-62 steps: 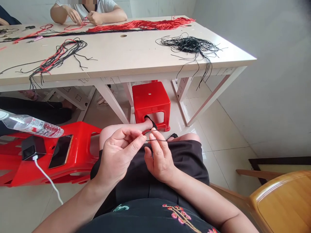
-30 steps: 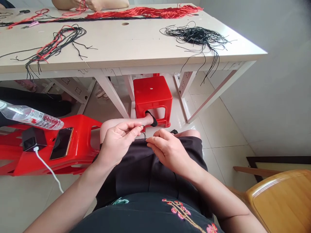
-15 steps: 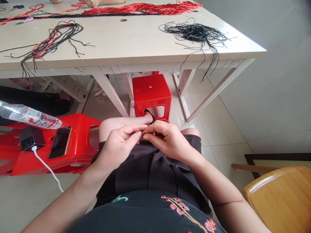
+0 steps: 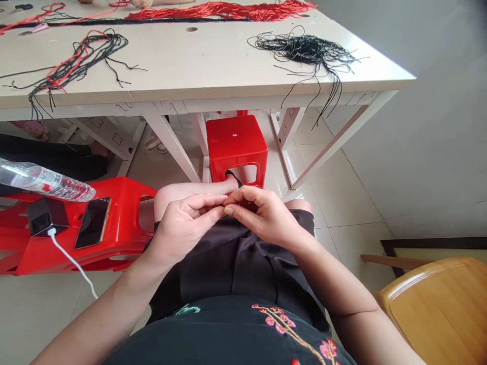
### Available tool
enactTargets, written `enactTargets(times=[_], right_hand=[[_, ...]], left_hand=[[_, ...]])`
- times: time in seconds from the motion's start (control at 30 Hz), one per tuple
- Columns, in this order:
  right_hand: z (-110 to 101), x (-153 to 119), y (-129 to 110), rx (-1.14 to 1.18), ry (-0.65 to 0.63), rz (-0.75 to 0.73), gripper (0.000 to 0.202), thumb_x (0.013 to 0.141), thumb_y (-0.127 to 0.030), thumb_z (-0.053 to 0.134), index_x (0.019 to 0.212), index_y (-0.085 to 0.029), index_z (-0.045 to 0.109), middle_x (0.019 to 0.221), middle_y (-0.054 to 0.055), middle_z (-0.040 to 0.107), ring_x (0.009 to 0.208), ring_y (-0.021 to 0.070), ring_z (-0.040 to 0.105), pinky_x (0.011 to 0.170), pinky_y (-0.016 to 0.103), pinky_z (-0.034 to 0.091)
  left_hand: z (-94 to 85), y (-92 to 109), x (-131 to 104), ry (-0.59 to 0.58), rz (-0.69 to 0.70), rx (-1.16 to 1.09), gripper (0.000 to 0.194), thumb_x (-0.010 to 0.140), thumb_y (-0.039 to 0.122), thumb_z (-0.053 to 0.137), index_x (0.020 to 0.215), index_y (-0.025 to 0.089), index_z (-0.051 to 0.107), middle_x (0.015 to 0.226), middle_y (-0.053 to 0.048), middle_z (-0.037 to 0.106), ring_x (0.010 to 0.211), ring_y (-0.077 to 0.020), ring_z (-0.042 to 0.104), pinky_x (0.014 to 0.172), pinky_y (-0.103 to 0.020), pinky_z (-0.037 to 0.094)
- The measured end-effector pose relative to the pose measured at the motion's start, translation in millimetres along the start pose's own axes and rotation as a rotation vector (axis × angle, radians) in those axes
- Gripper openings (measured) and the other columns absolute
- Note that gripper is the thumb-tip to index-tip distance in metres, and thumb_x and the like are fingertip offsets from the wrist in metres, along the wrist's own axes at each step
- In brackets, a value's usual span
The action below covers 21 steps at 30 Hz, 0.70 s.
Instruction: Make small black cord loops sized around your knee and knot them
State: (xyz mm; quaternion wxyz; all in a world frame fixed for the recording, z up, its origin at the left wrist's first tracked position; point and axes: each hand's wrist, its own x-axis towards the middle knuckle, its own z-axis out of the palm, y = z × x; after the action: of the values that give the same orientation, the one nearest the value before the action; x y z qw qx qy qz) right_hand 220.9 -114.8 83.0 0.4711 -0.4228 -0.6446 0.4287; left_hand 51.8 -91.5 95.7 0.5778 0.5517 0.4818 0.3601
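Observation:
Over my lap, my left hand [image 4: 190,220] and my right hand [image 4: 261,213] meet with their fingertips together. Each has thumb and fingers closed in a pinch. Whatever lies between the fingertips is too small and hidden to make out; only a dark spot shows there. Beneath the hands is the black skirt [image 4: 213,274]. On the table [image 4: 198,66] ahead lie a bundle of black cords with a red one [image 4: 81,58] at the left, and a tangled heap of black cords [image 4: 308,48] at the right, some ends hanging over the edge.
A red stool [image 4: 236,137] stands under the table. To my left, another red stool [image 4: 125,218] carries a phone [image 4: 93,223], a black charger [image 4: 46,215] and a plastic bottle [image 4: 49,181]. Red cords [image 4: 228,11] lie at the table's back, near another person's arm. A wooden chair [image 4: 441,304] is at right.
My left thumb has moved right and now meets my right thumb. The fingertips stay pinched together. The whole view has shifted very slightly.

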Motion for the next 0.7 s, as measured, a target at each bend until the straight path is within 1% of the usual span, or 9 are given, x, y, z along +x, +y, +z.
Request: enactTargets(times=[0.1, 0.17, 0.3, 0.37, 0.47, 0.57, 0.7], right_hand=[[-1, 0, 0, 0.002, -0.004, 0.006, 0.006, 0.085, -0.022, 0.057, 0.083, -0.018, 0.060, 0.080, 0.000, 0.067, 0.072, 0.0096, 0.062, 0.065, 0.021, 0.050], [-1, 1, 0, -0.004, -0.005, 0.012, 0.006, 0.085, -0.022, 0.057, 0.083, -0.018, 0.061, 0.079, 0.000, 0.067, 0.071, 0.0099, 0.062, 0.065, 0.022, 0.050], [-3, 3, -1, -0.018, -0.039, 0.022, 0.008, 0.086, -0.024, 0.057, 0.085, -0.018, 0.062, 0.080, 0.000, 0.068, 0.072, 0.0108, 0.063, 0.066, 0.022, 0.051], [-5, 4, 1, -0.032, -0.052, 0.018, 0.009, 0.086, -0.025, 0.057, 0.085, -0.017, 0.062, 0.079, 0.001, 0.068, 0.072, 0.0108, 0.062, 0.065, 0.022, 0.051], [-8, 7, 5, -0.026, -0.025, 0.011, 0.010, 0.085, -0.025, 0.059, 0.084, -0.016, 0.062, 0.078, 0.001, 0.067, 0.069, 0.0097, 0.059, 0.063, 0.022, 0.049], [-9, 10, 10, -0.016, 0.018, 0.017, 0.010, 0.083, -0.026, 0.061, 0.081, -0.016, 0.062, 0.076, 0.000, 0.065, 0.066, 0.0083, 0.055, 0.061, 0.021, 0.047], [-9, 11, 15, -0.006, 0.025, 0.033, 0.011, 0.083, -0.027, 0.062, 0.080, -0.015, 0.063, 0.074, 0.000, 0.064, 0.065, 0.0079, 0.052, 0.061, 0.021, 0.045]], left_hand=[[0.6, -1, 1, 0.014, -0.025, -0.033, 0.024, 0.060, 0.030, 0.082, 0.080, 0.018, 0.076, 0.075, -0.004, 0.074, 0.081, -0.0208, 0.070, 0.082, -0.033, 0.058], [1.0, -4, 2, 0.018, -0.036, -0.030, 0.024, 0.058, 0.032, 0.083, 0.076, 0.018, 0.075, 0.071, -0.003, 0.073, 0.079, -0.0212, 0.070, 0.080, -0.034, 0.058], [1.0, -8, 2, 0.011, -0.060, -0.023, 0.026, 0.053, 0.031, 0.085, 0.072, 0.018, 0.074, 0.071, -0.003, 0.073, 0.076, -0.0205, 0.070, 0.077, -0.033, 0.058], [0.7, -8, 2, -0.004, -0.086, -0.029, 0.025, 0.053, 0.029, 0.085, 0.072, 0.017, 0.073, 0.069, -0.002, 0.072, 0.073, -0.0193, 0.069, 0.076, -0.031, 0.058], [0.6, -5, 1, -0.013, -0.125, -0.055, 0.021, 0.056, 0.027, 0.083, 0.072, 0.017, 0.073, 0.064, -0.002, 0.070, 0.067, -0.0166, 0.067, 0.070, -0.029, 0.058], [1.4, -1, 1, -0.006, -0.151, -0.069, 0.017, 0.057, 0.024, 0.081, 0.069, 0.017, 0.072, 0.064, -0.002, 0.069, 0.062, -0.0135, 0.064, 0.063, -0.026, 0.056], [2.6, 4, 0, 0.007, -0.178, -0.122, 0.022, 0.054, 0.020, 0.082, 0.070, 0.016, 0.069, 0.069, -0.001, 0.068, 0.058, -0.0102, 0.061, 0.059, -0.023, 0.054]])
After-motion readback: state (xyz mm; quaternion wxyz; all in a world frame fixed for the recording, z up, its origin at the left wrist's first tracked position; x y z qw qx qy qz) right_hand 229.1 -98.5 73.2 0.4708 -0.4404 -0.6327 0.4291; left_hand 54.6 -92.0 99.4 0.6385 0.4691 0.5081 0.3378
